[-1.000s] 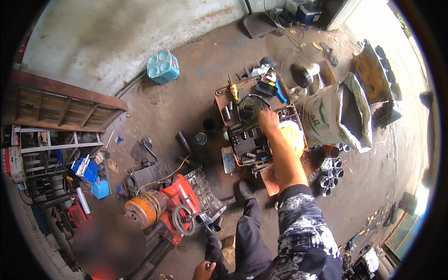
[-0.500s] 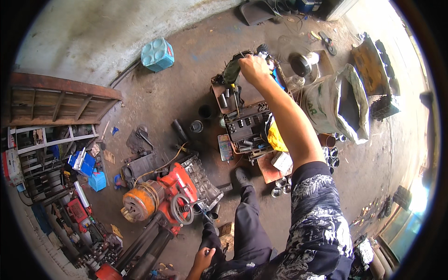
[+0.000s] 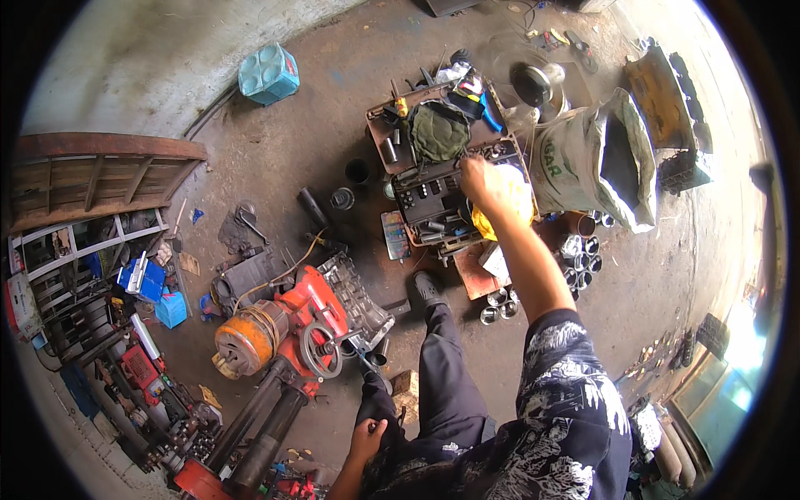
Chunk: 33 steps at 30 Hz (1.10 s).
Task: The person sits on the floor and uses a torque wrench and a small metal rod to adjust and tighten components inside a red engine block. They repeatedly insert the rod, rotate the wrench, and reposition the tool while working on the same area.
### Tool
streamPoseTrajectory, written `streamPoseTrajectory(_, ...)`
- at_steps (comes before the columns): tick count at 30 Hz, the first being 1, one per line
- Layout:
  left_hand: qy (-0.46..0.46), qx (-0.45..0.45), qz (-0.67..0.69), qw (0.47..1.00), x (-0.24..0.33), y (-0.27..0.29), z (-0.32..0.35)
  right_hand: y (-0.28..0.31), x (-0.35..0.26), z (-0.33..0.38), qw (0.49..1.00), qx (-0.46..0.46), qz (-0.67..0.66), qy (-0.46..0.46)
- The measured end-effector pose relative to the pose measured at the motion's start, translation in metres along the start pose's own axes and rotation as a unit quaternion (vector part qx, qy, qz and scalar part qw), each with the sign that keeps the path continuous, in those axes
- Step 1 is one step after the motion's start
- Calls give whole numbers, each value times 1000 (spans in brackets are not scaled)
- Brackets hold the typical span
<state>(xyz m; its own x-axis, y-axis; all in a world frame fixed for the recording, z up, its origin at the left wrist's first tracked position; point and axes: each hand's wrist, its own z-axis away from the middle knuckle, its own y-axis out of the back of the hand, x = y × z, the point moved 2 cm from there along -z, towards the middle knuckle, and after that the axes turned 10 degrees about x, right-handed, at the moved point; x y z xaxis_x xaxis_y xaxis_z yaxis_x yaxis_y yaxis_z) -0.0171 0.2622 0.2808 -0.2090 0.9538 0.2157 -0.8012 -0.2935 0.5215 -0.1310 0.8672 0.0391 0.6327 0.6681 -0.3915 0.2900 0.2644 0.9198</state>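
Observation:
My right hand [image 3: 483, 179] reaches over the open toolbox [image 3: 427, 218]. Its fingers are bent together at the row of sockets and small tools by the hinge side; what they pinch, if anything, is hidden. A dark green cloth [image 3: 439, 131] lies spread in the far half of the box, just beyond that hand. Beside the wrist is a yellow cloth or bag [image 3: 502, 218]. Low in the view, near my left thigh, my left hand [image 3: 365, 439] is closed, with a small dark end showing at the fingers, too small to name.
Left of my feet stands a red machine with an orange motor [image 3: 248, 340], beside a metal engine block [image 3: 357, 302]. A white sack [image 3: 575, 162] stands right of the toolbox. Several metal cylinders [image 3: 579, 260] sit nearer. A blue container [image 3: 268, 75] is by the wall.
My right hand has let go of the green cloth, which now lies flat in the box's far half. The hand has come back toward me over the tools. My left hand stays closed.

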Motion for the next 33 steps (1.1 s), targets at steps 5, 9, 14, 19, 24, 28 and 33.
streamPoseTrajectory(5,15,0,-3,1000,-4,-6,1,-5,5,125,997,-13,-46,-66)
streamPoseTrajectory(9,28,-14,-18,999,-7,-13,-2,18,-5,189,989,-79,-11,-122)
streamPoseTrajectory(14,34,-19,-24,999,-6,-16,-9,14,-31,209,991,-108,-28,-71)
streamPoseTrajectory(19,64,-15,-17,998,-10,-18,-15,9,-56,198,983,-62,-85,-151)
streamPoseTrajectory(24,-7,13,25,1000,-16,-20,-18,4,-74,162,986,-55,-86,-128)
streamPoseTrajectory(28,-4,12,12,1000,-16,-21,-20,-5,-80,112,991,-47,-48,-114)
streamPoseTrajectory(33,-3,17,-12,1000,-7,-19,-21,-28,-69,4,995,46,-29,-85)
